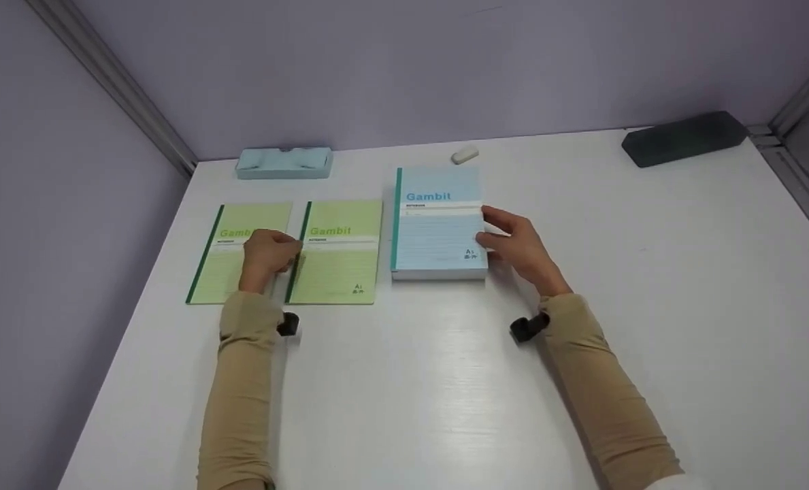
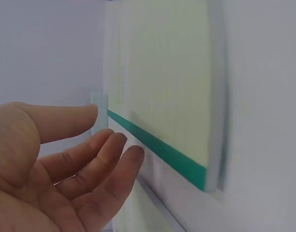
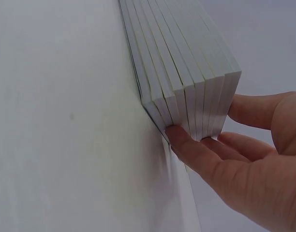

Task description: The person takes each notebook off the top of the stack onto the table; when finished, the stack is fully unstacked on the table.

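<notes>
1. I take the blue notebook stack (image 1: pixel 438 235) as my clock's centre, with 12 toward the far wall (image 1: pixel 411 75). It lies on the white table (image 1: pixel 390 395), several notebooks deep, green spine on its 9 o'clock side.
2. I see the right hand (image 1: pixel 521 248) at the stack's 3 o'clock side, thumb at the top edge and fingers bent against the page edges, gripping that side.
3. I have the left hand (image 1: pixel 268 253) near 9 o'clock, over the left green notebook (image 1: pixel 224 262). Thumb and fingers are loosely curved with a gap between them, holding nothing. The fingertips are by the spine of the right green notebook (image 1: pixel 339 262); I cannot tell whether they touch it.
4. Both green notebooks lie side by side near 9 o'clock, the right one just beside the stack.
5. Toward 10 o'clock sits a pale blue case (image 1: pixel 284 165); near 1, a small whitish block (image 1: pixel 465 154); just past 2, a dark case (image 1: pixel 683 139).
</notes>
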Demonstrator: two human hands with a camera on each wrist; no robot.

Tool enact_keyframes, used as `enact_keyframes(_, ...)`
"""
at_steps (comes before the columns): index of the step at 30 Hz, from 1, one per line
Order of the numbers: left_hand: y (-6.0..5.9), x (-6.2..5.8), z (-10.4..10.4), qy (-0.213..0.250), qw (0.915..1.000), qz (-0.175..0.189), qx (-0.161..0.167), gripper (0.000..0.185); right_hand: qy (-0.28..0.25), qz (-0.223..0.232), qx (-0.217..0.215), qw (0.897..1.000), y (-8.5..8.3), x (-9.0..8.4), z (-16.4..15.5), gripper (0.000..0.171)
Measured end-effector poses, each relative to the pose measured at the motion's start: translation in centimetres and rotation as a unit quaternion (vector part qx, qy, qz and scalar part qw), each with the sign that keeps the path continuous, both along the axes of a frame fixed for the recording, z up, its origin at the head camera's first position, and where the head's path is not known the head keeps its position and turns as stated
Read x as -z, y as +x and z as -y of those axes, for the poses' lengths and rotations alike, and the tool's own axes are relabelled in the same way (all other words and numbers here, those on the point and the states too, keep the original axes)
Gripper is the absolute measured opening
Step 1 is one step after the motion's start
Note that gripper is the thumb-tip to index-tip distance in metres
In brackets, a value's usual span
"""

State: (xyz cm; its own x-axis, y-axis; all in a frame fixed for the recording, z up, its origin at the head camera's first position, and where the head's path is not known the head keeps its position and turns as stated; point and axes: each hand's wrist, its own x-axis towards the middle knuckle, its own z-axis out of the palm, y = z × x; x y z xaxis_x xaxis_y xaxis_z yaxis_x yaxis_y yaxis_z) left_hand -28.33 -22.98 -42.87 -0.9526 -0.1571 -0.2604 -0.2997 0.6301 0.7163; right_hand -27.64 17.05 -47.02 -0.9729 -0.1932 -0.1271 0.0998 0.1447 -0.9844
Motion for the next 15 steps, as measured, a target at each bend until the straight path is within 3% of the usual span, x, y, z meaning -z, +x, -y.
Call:
enact_keyframes(4,0.4,-1.0,-2.6,0.049,0.9963,-0.065,0.029,0.035,-0.011,-0.001,-0.005,1.000,-0.1,0.3,-0.1,0.061)
enact_keyframes(9,1.2,-1.5,-7.1,0.141,0.9813,-0.120,0.053,0.035,-0.018,0.007,-0.008,1.000,-0.1,0.4,-0.1,0.061)
enact_keyframes(11,1.2,-1.3,-9.1,0.157,0.9796,-0.112,0.056,0.039,-0.014,0.006,-0.007,1.000,-0.1,0.3,-0.1,0.061)
enact_keyframes(15,1.0,-0.4,-12.3,0.165,0.9826,-0.053,0.065,0.051,-0.021,0.002,-0.006,1.000,-0.1,0.1,0.0,0.060)
